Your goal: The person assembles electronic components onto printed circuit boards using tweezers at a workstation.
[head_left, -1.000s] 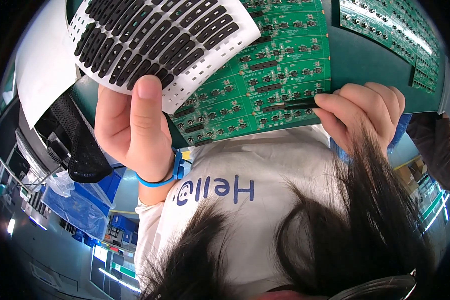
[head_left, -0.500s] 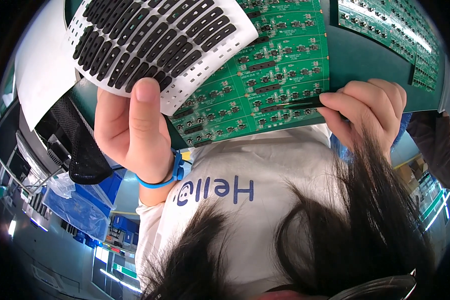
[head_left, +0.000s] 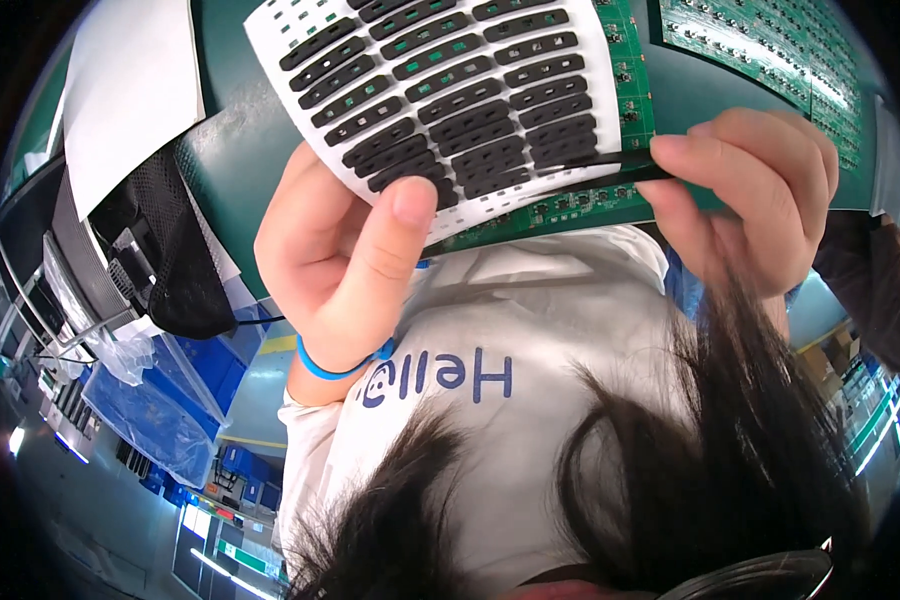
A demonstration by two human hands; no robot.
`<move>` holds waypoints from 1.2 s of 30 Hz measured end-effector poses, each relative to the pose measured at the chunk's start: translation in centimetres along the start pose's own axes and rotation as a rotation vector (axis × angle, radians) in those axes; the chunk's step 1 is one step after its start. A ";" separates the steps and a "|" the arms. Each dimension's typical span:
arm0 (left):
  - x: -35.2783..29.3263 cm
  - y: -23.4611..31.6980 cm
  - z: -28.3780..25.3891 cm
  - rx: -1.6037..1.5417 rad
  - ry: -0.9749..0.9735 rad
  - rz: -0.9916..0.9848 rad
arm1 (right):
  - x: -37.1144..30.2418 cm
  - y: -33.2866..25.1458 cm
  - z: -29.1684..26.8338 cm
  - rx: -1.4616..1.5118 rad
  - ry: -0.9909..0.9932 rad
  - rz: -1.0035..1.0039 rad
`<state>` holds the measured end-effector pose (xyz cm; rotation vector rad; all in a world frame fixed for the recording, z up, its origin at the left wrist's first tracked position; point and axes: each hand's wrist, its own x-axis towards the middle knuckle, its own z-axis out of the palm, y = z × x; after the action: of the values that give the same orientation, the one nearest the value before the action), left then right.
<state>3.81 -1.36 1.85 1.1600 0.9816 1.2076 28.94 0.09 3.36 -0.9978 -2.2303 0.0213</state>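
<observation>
Between the thumb and fingers of my left hand (head_left: 345, 255) is a white backing sheet (head_left: 606, 110). It carries rows of black oblong strips (head_left: 450, 72) with small holes, and bare cut-outs show along its edges. My right hand (head_left: 750, 190) pinches black tweezers (head_left: 634, 158), which point left. Their prongs reach across the sheet's lower right part, by the lowest strips; whether the tips touch a strip I cannot tell. Under the sheet lies a green circuit board panel (head_left: 634, 100) with small black components, mostly covered now and showing along its right and near edges.
Another green circuit board panel (head_left: 770, 50) lies at the upper right on the dark green table mat (head_left: 245, 90). White paper (head_left: 135, 90) rests at the left, beside a black mesh item (head_left: 185, 280). Clear plastic over blue (head_left: 160, 410) is lower left. Hair hangs in front at the bottom.
My left hand has brought the sheet rightward over the circuit board, turning it. The tweezers, earlier at a black strip on the board, have risen slightly and now lie over the sheet's corner.
</observation>
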 end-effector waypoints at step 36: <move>1.1 -2.7 -2.0 0.202 0.254 0.121 | -5.1 -1.2 -0.5 -0.005 -0.199 0.199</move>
<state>2.42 0.06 -1.06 1.2581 1.2625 1.4017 30.86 -4.25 1.06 -1.2655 -2.2989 0.2120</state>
